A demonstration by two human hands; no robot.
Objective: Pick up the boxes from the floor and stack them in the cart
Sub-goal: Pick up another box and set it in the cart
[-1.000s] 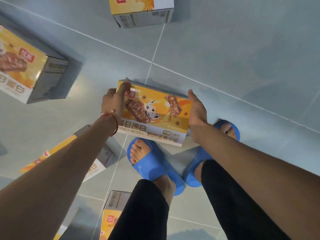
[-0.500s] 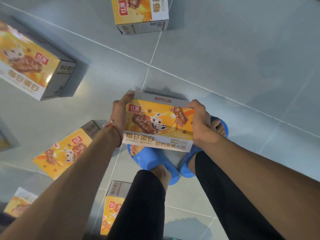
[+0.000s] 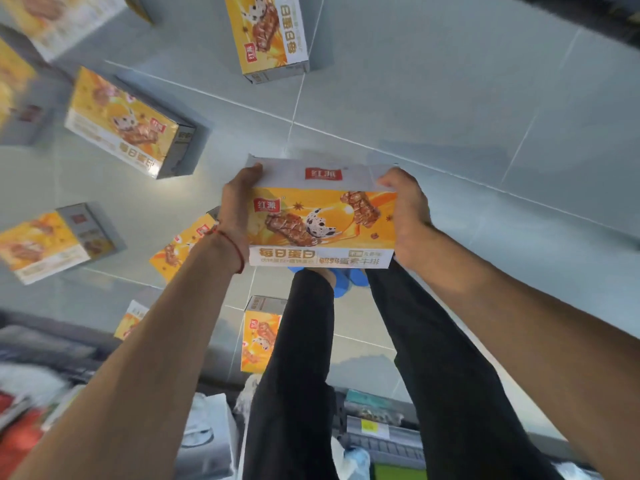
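I hold an orange and white snack box (image 3: 322,220) in the air above my feet, its printed face toward me. My left hand (image 3: 237,206) grips its left end and my right hand (image 3: 408,209) grips its right end. Several more boxes of the same kind lie on the grey tiled floor: one at the top (image 3: 266,36), one at the upper left (image 3: 124,123), one at the left (image 3: 52,242), one partly hidden behind my left forearm (image 3: 180,247), and one beside my left leg (image 3: 259,337). No cart is in view.
My legs in black trousers (image 3: 294,375) and blue slippers (image 3: 346,282) stand below the held box. Blurred clutter and shelves of goods (image 3: 374,431) run along the bottom edge. Bare tiled floor (image 3: 450,98) spreads to the right.
Both hands have lifted the box off the floor and raised it toward me. The view has pulled back, bringing more boxes and bottom clutter into sight.
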